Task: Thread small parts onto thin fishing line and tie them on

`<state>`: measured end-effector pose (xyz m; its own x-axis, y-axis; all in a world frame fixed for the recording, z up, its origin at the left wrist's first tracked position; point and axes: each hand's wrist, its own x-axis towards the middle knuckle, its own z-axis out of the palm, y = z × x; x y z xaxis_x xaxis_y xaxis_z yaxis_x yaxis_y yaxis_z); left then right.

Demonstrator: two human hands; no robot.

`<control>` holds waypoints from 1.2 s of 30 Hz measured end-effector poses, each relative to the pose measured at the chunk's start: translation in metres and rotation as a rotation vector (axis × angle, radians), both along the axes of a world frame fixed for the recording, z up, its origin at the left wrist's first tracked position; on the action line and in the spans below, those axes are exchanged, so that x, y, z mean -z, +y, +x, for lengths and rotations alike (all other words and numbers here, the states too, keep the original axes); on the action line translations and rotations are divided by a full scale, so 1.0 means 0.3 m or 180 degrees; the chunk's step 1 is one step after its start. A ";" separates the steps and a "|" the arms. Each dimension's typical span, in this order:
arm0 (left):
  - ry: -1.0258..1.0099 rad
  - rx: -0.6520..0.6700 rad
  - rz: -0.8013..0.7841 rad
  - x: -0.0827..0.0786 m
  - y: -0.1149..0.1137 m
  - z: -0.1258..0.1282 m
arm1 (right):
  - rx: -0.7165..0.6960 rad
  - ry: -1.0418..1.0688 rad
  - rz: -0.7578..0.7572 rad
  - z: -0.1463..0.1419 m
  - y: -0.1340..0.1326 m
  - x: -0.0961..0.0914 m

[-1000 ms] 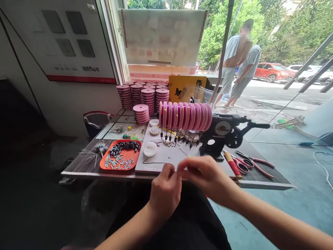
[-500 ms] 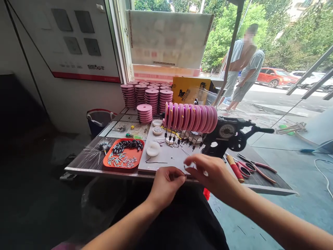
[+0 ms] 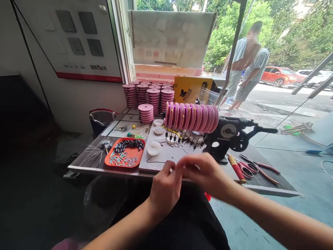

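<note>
My left hand (image 3: 166, 184) is closed in front of the table edge, thumb and fingers pressed together. My right hand (image 3: 201, 172) meets it there, its fingertips pinched against the left fingers. Whatever lies between them is too small and too covered to name. Just beyond the hands is a pale work board (image 3: 158, 165) with a round white dish (image 3: 154, 148) and a thin dark rod (image 3: 160, 161) on it. Above the board, a row of pink spools (image 3: 192, 118) sits on a black hand-cranked machine (image 3: 226, 132), with dark weights hanging below the spools.
Left of the board, an orange tray (image 3: 107, 160) holds black, teal and silvery small parts. Pink spools (image 3: 153, 100) stand in stacks at the back beside a yellow box (image 3: 189, 88). Scissors (image 3: 247, 170), pliers (image 3: 267, 172) and a red-and-tan handle (image 3: 236, 168) lie at right. Two people stand outside.
My hands have come together: the left has turned upward and the right fingers have closed onto it. The small dark piece seen at the left fingertips is now hidden. The view has shifted slightly.
</note>
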<state>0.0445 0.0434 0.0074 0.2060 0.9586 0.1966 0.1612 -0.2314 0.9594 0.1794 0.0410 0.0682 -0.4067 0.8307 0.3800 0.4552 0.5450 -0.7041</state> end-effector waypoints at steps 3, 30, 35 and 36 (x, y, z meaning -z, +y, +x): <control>0.0784 -0.0032 0.0967 -0.002 -0.003 -0.016 | 0.0026 0.0155 -0.0749 -0.028 0.115 -0.041; 0.1369 0.0137 0.2083 -0.002 0.025 -0.034 | -0.0257 -0.0040 -0.0727 -0.030 0.149 -0.020; -0.0122 0.0632 -0.0824 -0.058 0.056 -0.024 | 0.0163 -0.0999 0.1230 0.054 0.007 0.018; -0.0309 0.0731 -0.1231 -0.063 0.063 -0.022 | 0.0115 -0.1399 0.1880 0.064 -0.020 0.034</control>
<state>0.0379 0.0624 0.0263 0.4200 0.8970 -0.1376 0.0525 0.1274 0.9905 0.1984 0.0351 0.0580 -0.6008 0.5539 0.5764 0.6525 0.7563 -0.0465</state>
